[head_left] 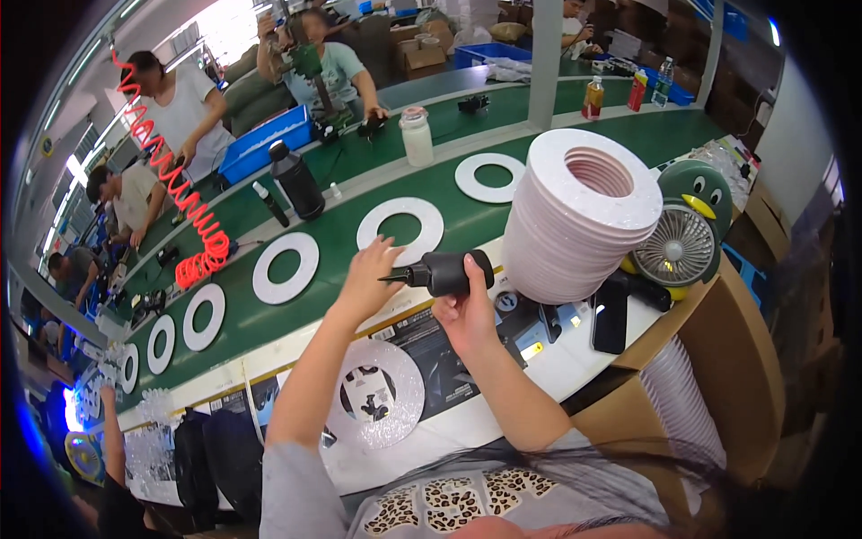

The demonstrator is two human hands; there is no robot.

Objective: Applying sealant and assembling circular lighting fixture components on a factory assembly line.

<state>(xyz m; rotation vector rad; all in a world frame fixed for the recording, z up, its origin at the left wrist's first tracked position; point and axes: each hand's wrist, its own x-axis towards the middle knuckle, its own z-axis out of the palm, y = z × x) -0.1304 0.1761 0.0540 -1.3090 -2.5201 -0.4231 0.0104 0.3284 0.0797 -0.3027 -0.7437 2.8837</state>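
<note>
Red coiled hose (199, 225) hung over the belt at left, presumably slung high to stay out of the way; white rings (308, 260) lay flat and spaced along the green belt (337, 235), which likely stopped overlaps; left hand (364, 283) was over the belt's near edge, fingers loosely spread, nothing visible in it; couldn't tell if the fingertips touched the nozzle; front ring (409, 395) lay flat on the white bench (575, 370) between the forearms, close to the body, probably for easy reach; black nozzle bottle (446, 272) was above and beyond it, near-level, tip pointing left, seemingly for control of the tip; right hand (467, 314) was wrapped partway round its body, thumb on top; ring stack (566, 225) stood just right, likely as handy stock; phone (611, 319) and penguin fan (678, 242) sat beyond that; open carton (741, 359) held more rings below bench level.
</note>
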